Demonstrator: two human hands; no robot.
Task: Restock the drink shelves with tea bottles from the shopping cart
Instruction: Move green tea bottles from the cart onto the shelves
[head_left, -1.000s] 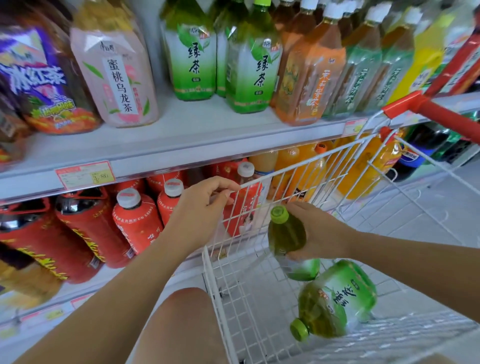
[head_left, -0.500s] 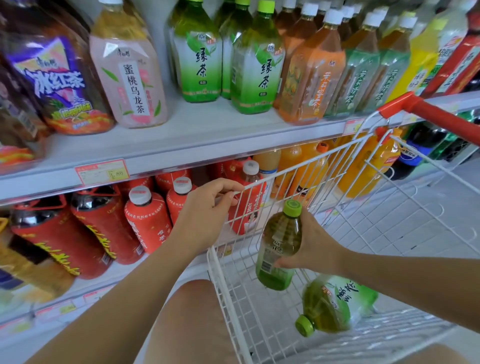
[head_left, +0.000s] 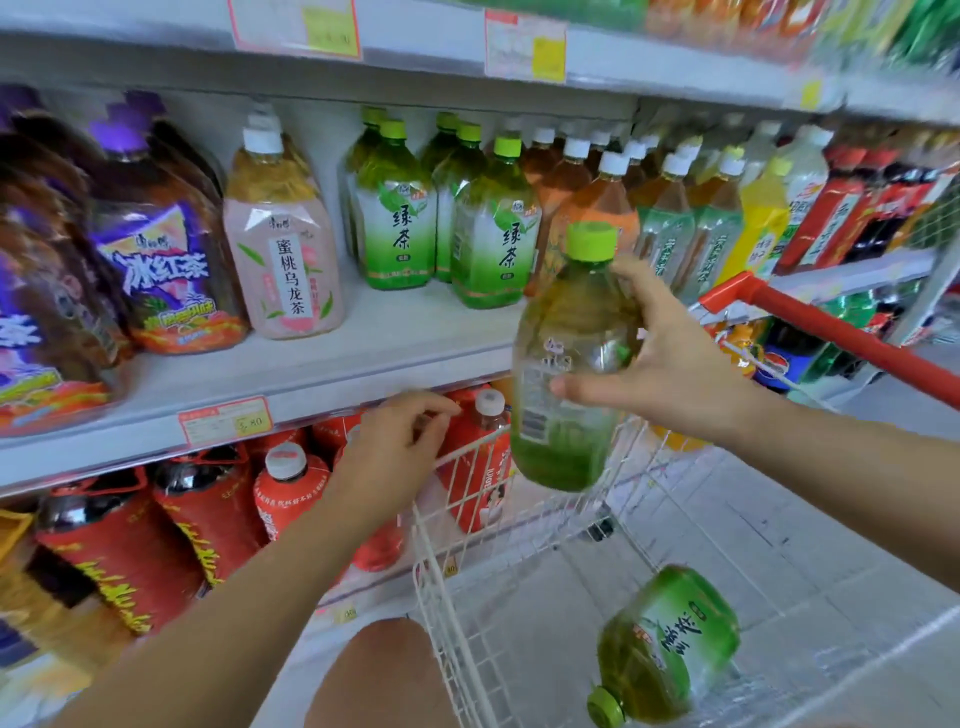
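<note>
While half a second ago the bottle (head_left: 571, 364) hung low inside the cart (head_left: 431, 571), the head view now shows it raised above the cart's rim, nearly upright, in front of the shelf (head_left: 363, 353) edge. The right hand (head_left: 675, 374) grasps it, thumb across the back label, fingers round the shoulder below the green cap. The left hand (head_left: 395, 447) stays curled on the cart's front rim wire. The second bottle (head_left: 670, 649) still lies on its side in the cart. The view has tipped up, bringing in an upper shelf edge. On the shelf, green bottles (head_left: 397, 223) read 绿茶, a pink bottle (head_left: 283, 249) 蜜桃乌龙茶, a purple-labelled one (head_left: 166, 260) 冰红茶. The price tag (head_left: 226, 421) seems to read 3.80; the held bottle's small print is blurred.
</note>
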